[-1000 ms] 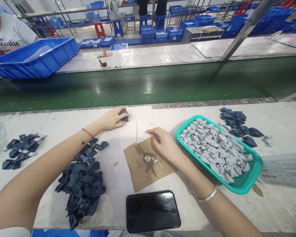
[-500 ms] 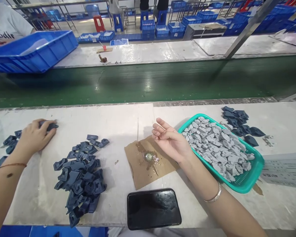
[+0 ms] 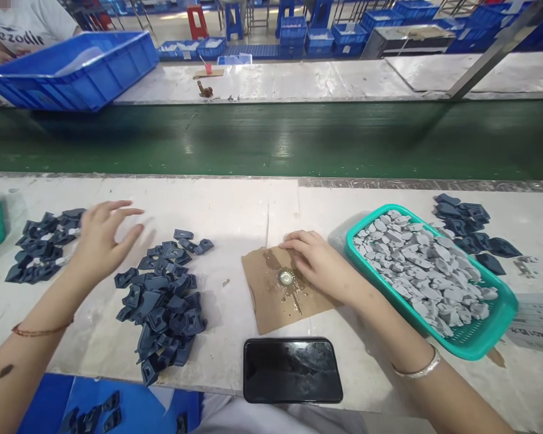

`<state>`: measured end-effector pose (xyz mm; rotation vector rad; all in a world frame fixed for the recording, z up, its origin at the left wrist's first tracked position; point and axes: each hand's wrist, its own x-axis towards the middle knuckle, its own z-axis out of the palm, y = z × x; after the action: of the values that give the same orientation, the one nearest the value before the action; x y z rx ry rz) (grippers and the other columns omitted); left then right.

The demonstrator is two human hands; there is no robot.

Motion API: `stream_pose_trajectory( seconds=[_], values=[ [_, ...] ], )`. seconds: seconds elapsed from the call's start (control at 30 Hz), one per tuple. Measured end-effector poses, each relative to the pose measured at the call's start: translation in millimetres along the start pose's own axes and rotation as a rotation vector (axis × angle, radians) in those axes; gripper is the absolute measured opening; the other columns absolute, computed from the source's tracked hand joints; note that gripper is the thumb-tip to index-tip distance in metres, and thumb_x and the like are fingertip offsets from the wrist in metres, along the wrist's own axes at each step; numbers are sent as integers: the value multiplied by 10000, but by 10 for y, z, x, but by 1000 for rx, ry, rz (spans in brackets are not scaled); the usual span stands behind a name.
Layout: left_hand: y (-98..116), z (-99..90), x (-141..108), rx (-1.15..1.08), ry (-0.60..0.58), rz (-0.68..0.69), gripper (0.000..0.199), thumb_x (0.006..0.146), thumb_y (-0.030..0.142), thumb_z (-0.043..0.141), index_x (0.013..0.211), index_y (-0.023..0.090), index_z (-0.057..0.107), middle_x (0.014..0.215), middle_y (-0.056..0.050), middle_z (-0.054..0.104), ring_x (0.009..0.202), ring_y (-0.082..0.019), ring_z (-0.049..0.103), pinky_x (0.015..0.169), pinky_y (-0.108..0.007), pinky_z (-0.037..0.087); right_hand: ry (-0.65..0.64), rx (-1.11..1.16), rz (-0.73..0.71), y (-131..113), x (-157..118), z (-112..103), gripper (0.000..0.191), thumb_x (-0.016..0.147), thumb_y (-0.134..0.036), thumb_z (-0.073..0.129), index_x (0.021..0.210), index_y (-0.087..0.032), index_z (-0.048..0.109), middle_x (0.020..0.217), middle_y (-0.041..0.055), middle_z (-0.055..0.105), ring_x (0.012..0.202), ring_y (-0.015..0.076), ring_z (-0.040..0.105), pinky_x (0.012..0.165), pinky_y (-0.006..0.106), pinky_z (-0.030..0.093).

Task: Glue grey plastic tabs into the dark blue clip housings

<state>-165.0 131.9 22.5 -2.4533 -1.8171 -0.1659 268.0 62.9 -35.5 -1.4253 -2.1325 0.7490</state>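
My left hand [image 3: 102, 240] is raised over the table with its fingers spread and nothing in them. Beside it on the left lies a cluster of dark blue plastic pieces [image 3: 38, 250], some with pale grey bits. A larger heap of dark blue plastic pieces [image 3: 163, 301] lies to the hand's right. My right hand [image 3: 314, 259] rests palm down over a brown cardboard piece [image 3: 271, 307], fingers loosely stretched, holding nothing that I can see. Close to its fingertips is a small round cap [image 3: 286, 276] with shiny wet liquid around it.
A green basket [image 3: 475, 346] of grey pieces stands right, with more dark blue pieces [image 3: 461, 217] behind it. A phone [image 3: 293, 371] lies at the front edge. Beyond runs a green belt [image 3: 235, 141]; a blue crate [image 3: 72, 72] and a person [image 3: 31, 27] are across it.
My left hand has let go of a dark blue piece at the left cluster and moved right, fingers spreading. My right hand has turned palm down and lowered onto the cardboard. The view has shifted.
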Motion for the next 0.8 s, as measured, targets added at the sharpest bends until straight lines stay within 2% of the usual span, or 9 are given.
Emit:
stream_pose_trajectory(
  seconds=[0.07,0.17,0.27,0.37,0.47,0.57,0.63,0.7,0.8],
  values=[
    [330,-28,4,-59,-47,128,452,1061,538,369,1295,234,608,1429,-148,658,1418,-348,523,1237,-601,361,4,-104,-15,12,-48,19,403,946,-80,484,1208,-241,745,1222,103,723,1157,308,660,1039,556,569],
    [718,28,25,-102,-129,280,510,1019,573,448,1307,206,653,1378,-152,705,1375,-383,543,1187,-571,429,-6,-201,-2,-37,-133,-8,365,963,-107,499,1213,-215,742,1186,124,725,1102,322,682,999,549,584],
    [912,177,83,-78,-168,357,492,994,512,449,1215,161,713,1242,-196,745,1250,-439,611,1095,-619,486,28,-159,21,-155,-282,-135,337,1012,-154,472,1226,-210,727,1206,131,728,1115,306,709,979,498,595],
    [970,302,158,-63,-178,381,431,993,433,406,1079,174,738,1114,-199,760,1165,-446,654,1023,-639,524,138,-99,52,-270,-557,-330,318,1054,-190,445,1231,-243,703,1216,96,751,1128,261,735,970,428,601],
    [1005,302,198,-84,-169,364,403,994,410,399,1031,183,730,1072,-181,774,1153,-424,678,1018,-618,539,210,-173,140,-309,-917,-457,245,1059,-242,496,1194,-264,699,1145,76,782,1015,244,778,829,367,630],
    [1104,160,116,-133,-114,297,422,1002,473,404,1068,197,716,1149,-160,782,1127,-408,707,984,-588,567,186,-322,219,-261,-1205,-412,253,1065,-277,498,1240,-255,679,1220,91,783,996,261,797,721,366,628],
    [1220,14,-28,-263,-68,167,401,985,550,464,1099,263,719,1083,-81,805,960,-361,754,813,-495,619,182,-431,241,-210,-1294,-313,283,1068,-283,489,1287,-241,663,1303,108,763,1082,294,786,703,385,625],
    [1366,-132,-225,-457,-88,45,347,937,614,558,1118,378,737,959,4,805,736,-293,748,543,-377,570,182,-495,242,-165,-1304,-211,300,1069,-263,486,1315,-226,654,1319,114,756,1143,310,767,752,406,634],
    [1608,-258,-531,-672,-148,-80,278,878,611,661,1104,478,753,867,35,791,679,-257,761,365,-292,475,188,-512,243,-126,-1247,-119,287,1064,-219,485,1277,-212,677,1260,125,760,1134,312,765,830,425,637]
  ],
)
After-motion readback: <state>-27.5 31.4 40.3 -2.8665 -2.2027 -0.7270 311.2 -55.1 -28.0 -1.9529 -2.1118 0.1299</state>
